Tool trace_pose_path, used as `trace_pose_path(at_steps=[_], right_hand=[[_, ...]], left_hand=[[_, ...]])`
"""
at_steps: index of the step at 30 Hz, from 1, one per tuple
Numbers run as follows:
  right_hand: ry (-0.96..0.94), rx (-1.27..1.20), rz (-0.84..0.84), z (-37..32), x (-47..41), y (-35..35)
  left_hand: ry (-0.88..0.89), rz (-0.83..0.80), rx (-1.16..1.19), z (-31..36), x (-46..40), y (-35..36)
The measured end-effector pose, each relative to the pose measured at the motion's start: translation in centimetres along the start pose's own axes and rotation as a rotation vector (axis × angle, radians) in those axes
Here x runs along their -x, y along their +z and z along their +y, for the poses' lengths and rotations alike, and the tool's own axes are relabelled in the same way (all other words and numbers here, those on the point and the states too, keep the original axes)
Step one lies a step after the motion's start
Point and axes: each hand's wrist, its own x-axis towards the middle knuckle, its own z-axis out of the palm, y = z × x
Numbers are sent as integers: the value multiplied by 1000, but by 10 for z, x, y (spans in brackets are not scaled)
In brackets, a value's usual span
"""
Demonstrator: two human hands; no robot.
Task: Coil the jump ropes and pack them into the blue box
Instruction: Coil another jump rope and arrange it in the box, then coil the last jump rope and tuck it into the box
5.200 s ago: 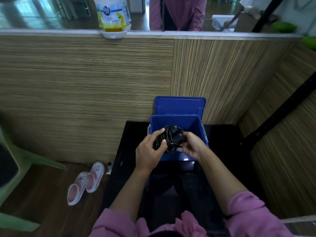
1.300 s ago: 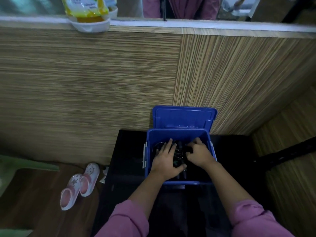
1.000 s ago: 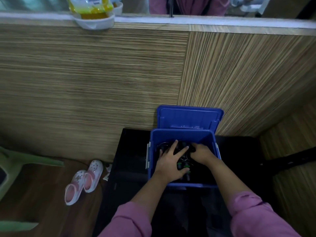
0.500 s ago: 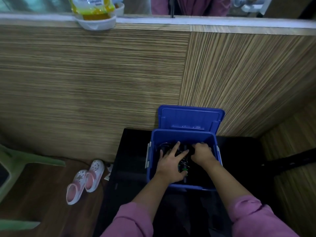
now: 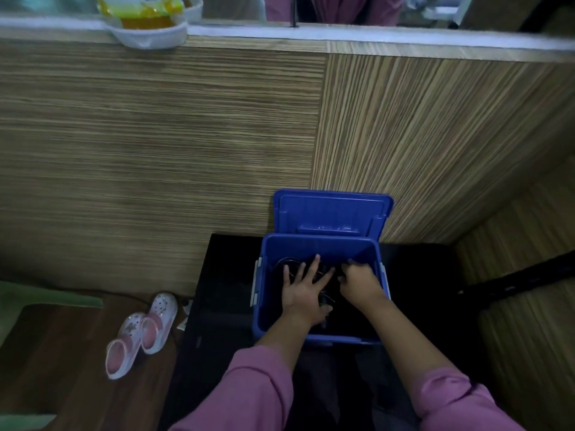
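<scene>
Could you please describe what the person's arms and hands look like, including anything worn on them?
Both arms wear loose pink sleeves, pushed up so the forearms are bare. The left hand and right hand are bare, with no gloves; no watch or bracelet shows. The frame is too dim to tell about rings.

I have a single head-worn wide-angle view, looking steeply forward and down from above the blue box point(image 5: 320, 306) on the black worktop point(image 5: 224, 275). It faces the wood-panelled wall point(image 5: 186, 135), at arm's reach.
</scene>
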Motion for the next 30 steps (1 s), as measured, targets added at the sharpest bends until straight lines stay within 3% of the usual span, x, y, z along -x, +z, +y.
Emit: trace_pose_path(at_steps=[8,14,19,24,30], right_hand=[[-4,-26,65,-28,34,-2],[-154,-249,168,-79,62,10],[-280,-272,217,-123,86,26],[-452,-272,170,-158,106,49],[-635,-81,248,-160,126,91]], left_hand=[[43,84,123,-3,19,-13],[42,524,52,-39,63,-21],[-126,675,70,-81,115,-8],[-221,535,265,-119,150,32],[-324,146,394,-125,178,65]])
